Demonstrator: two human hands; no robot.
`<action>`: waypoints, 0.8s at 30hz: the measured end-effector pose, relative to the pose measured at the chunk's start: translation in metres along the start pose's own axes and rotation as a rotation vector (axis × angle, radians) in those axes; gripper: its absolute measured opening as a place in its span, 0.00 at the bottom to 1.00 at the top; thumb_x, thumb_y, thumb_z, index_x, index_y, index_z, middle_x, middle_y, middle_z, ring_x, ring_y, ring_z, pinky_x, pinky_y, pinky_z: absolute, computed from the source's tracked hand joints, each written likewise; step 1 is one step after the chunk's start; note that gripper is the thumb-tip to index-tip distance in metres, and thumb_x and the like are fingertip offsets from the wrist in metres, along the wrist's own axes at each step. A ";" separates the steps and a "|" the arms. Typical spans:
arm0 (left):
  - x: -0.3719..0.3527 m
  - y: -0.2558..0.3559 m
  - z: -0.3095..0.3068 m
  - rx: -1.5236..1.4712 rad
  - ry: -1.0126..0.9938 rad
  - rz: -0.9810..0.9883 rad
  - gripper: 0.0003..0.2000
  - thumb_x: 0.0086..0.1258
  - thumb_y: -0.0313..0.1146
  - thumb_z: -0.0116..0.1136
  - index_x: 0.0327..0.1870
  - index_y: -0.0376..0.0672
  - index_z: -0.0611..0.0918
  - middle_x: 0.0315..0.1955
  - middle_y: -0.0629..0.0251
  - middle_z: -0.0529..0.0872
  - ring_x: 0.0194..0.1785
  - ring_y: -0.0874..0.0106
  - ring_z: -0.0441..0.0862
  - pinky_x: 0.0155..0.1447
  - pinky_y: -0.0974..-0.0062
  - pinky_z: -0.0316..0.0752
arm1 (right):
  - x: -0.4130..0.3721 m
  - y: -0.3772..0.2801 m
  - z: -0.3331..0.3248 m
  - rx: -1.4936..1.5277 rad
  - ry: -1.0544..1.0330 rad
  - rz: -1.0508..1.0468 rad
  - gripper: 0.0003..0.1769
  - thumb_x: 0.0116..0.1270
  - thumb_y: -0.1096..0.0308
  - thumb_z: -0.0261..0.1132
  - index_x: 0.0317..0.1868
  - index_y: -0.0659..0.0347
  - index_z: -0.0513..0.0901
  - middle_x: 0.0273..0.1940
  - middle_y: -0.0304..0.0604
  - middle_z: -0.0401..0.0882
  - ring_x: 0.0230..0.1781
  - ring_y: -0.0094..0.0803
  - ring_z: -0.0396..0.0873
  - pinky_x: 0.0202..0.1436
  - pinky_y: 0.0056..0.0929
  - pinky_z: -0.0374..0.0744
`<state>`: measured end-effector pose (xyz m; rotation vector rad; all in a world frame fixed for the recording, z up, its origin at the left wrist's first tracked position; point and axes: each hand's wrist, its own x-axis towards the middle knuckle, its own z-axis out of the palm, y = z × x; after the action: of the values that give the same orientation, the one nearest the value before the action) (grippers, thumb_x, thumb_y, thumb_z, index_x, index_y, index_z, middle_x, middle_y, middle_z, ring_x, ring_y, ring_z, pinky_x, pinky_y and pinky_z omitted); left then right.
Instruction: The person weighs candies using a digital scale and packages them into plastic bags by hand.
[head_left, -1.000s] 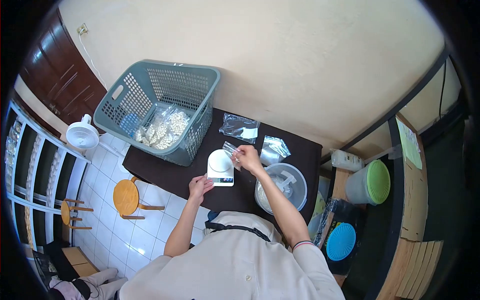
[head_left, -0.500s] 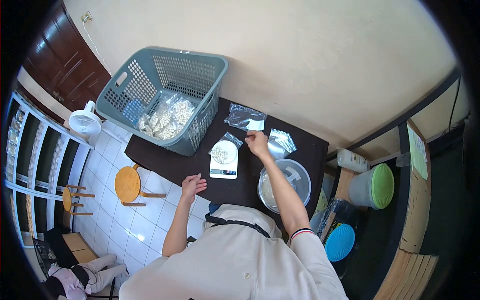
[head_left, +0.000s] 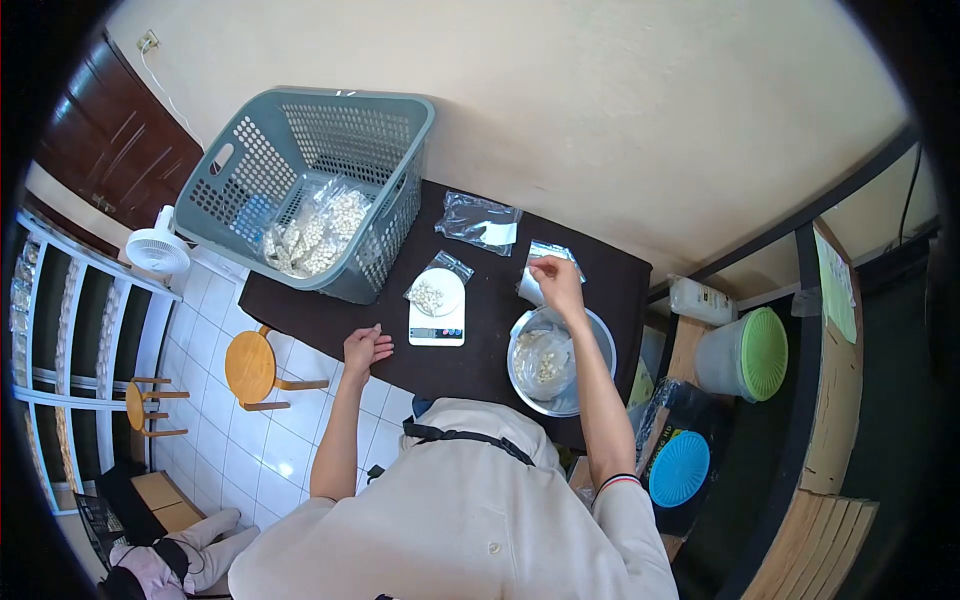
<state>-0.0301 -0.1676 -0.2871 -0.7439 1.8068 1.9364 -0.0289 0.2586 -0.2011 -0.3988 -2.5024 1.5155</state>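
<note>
My left hand (head_left: 367,350) is over the table's front edge, fingers stretched out and holding nothing. Beside it stands a white digital kitchen scale (head_left: 437,333) with a small clear bag of whitish pieces (head_left: 428,296) on its round plate. My right hand (head_left: 558,284) hovers over a stack of clear, shiny plastic bags (head_left: 566,254), its fingers pinched together; what they hold, if anything, is hidden. Under my right forearm sits a round tub (head_left: 514,372) with more whitish pieces and a clear scoop-like shape inside, partly covered by the arm.
A grey-green laundry basket (head_left: 398,235) holding filled bags (head_left: 325,225) stands at the table's back left. Behind the scale lies a clear bag with a white label (head_left: 497,233). Lidded containers (head_left: 763,352) line the right side. A stool (head_left: 250,367) and another person (head_left: 205,555) are at left.
My right hand has moved from beside the white label to the stack of plastic bags, nearer the tub. My left hand stays open by the scale. The whole view has shifted slightly.
</note>
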 end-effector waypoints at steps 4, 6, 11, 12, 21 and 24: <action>0.004 0.014 0.024 0.090 -0.025 0.062 0.13 0.79 0.38 0.64 0.47 0.35 0.81 0.36 0.55 0.90 0.35 0.69 0.90 0.39 0.73 0.88 | -0.015 -0.011 -0.026 -0.019 0.039 -0.004 0.10 0.68 0.72 0.72 0.47 0.66 0.91 0.42 0.49 0.93 0.46 0.36 0.92 0.52 0.33 0.86; 0.008 0.018 0.037 0.120 -0.035 0.085 0.13 0.79 0.38 0.65 0.46 0.35 0.81 0.35 0.56 0.90 0.34 0.71 0.90 0.38 0.74 0.87 | -0.021 -0.009 -0.037 -0.025 0.063 -0.033 0.09 0.68 0.72 0.72 0.45 0.67 0.91 0.41 0.48 0.93 0.43 0.34 0.92 0.50 0.32 0.86; 0.035 0.018 0.071 0.404 0.010 0.516 0.12 0.73 0.35 0.71 0.42 0.35 0.83 0.30 0.59 0.90 0.31 0.71 0.88 0.35 0.74 0.83 | -0.051 -0.023 -0.068 0.074 -0.013 0.155 0.09 0.66 0.74 0.71 0.45 0.66 0.92 0.32 0.46 0.92 0.34 0.31 0.90 0.44 0.30 0.85; 0.039 0.024 0.079 0.597 0.072 0.746 0.12 0.71 0.34 0.73 0.42 0.35 0.83 0.29 0.60 0.90 0.30 0.69 0.88 0.35 0.73 0.82 | -0.060 -0.030 -0.074 0.067 -0.088 0.231 0.10 0.64 0.75 0.71 0.45 0.65 0.92 0.32 0.48 0.91 0.34 0.34 0.91 0.44 0.31 0.86; 0.021 0.059 0.189 1.325 0.077 0.671 0.65 0.47 0.64 0.81 0.83 0.44 0.54 0.68 0.39 0.74 0.74 0.44 0.67 0.74 0.36 0.55 | -0.105 0.042 -0.037 -0.981 -0.263 -0.109 0.06 0.56 0.71 0.75 0.35 0.62 0.91 0.39 0.58 0.90 0.42 0.53 0.90 0.46 0.51 0.87; 0.035 0.050 0.204 1.416 0.095 0.629 0.68 0.48 0.62 0.82 0.85 0.45 0.47 0.65 0.37 0.75 0.72 0.43 0.70 0.74 0.37 0.56 | -0.105 0.041 -0.035 -0.985 -0.244 -0.068 0.05 0.54 0.72 0.73 0.32 0.62 0.90 0.39 0.59 0.88 0.43 0.54 0.90 0.46 0.52 0.86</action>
<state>-0.1120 0.0278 -0.2635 0.2631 2.9371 0.3718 0.0859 0.2719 -0.2236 -0.2453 -3.2519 0.2001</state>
